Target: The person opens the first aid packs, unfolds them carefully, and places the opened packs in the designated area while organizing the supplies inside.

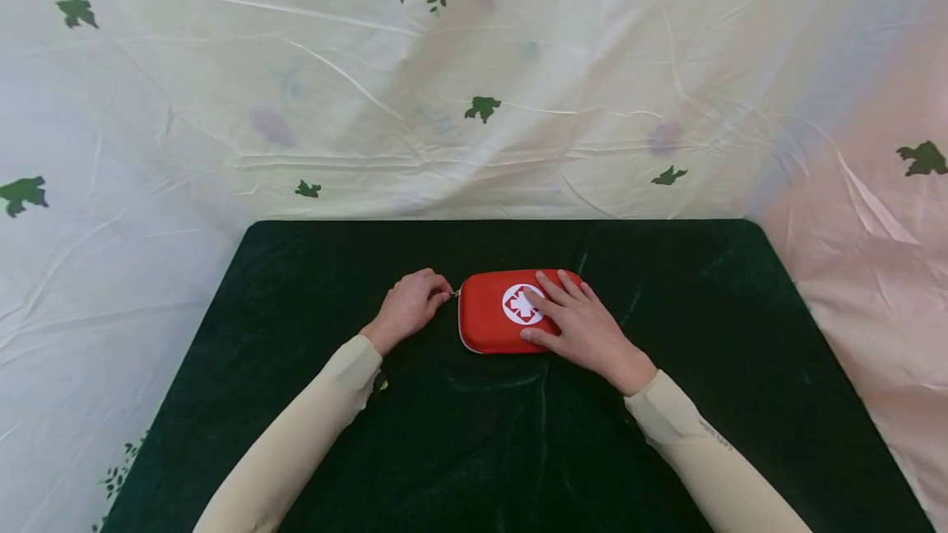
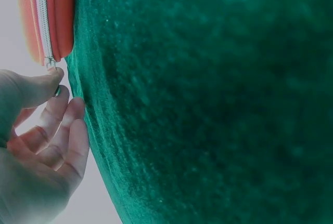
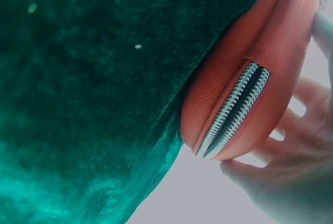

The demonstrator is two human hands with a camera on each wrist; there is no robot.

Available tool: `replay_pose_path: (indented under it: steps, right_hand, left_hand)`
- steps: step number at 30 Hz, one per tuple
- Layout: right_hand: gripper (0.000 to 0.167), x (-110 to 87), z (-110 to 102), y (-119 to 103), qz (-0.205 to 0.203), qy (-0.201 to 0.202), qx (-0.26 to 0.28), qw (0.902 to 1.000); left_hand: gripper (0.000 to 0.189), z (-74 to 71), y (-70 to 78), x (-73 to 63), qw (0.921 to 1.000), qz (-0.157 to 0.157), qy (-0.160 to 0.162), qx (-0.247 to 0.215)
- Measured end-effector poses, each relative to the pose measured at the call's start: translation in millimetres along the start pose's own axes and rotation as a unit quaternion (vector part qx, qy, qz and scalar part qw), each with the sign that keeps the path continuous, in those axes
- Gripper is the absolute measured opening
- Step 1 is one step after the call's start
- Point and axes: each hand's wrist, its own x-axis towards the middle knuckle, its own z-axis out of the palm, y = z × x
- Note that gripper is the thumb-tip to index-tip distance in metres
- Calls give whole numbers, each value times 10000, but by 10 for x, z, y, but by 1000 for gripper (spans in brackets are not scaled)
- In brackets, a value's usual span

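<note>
A red zippered first-aid case (image 1: 485, 315) with a white round emblem lies flat on the dark green cloth. At its left end, my left hand (image 1: 415, 303) pinches the small metal zipper pull (image 2: 57, 91) between thumb and fingertips. Silver zipper teeth (image 2: 42, 16) run up the case's side from that slider. My right hand (image 1: 585, 323) rests on the case's right part, fingers spread and fairly straight, partly covering the emblem. In the right wrist view, two rows of zipper teeth (image 3: 234, 107) stand apart with a dark gap between them.
Dark green velvety cloth (image 1: 459, 451) covers the table under the case, lightly creased. Pale fabric (image 1: 355, 113) printed with green leaf and bird shapes hangs behind and at both sides of the table.
</note>
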Motion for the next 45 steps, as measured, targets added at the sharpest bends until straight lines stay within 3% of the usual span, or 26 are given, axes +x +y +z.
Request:
replay_pose_path:
  steps: [9,32,38,45]
  right_hand:
    - [79,3,-5,-8,18,-7,19,10000]
    - [77,1,-2,-10,6,2,-25,10000]
    - [77,6,5,-8,0,16,-14,10000]
    - [77,1,9,-13,-3,13,-10,10000]
  left_hand:
    - [17,-3,-17,-41,9998,177,28,-8]
    - [16,40,-37,-99,9998,156,-48,-110]
    - [17,77,-103,-113,9990,397,8,-196]
    - [16,54,-35,-154,9995,273,38,-152]
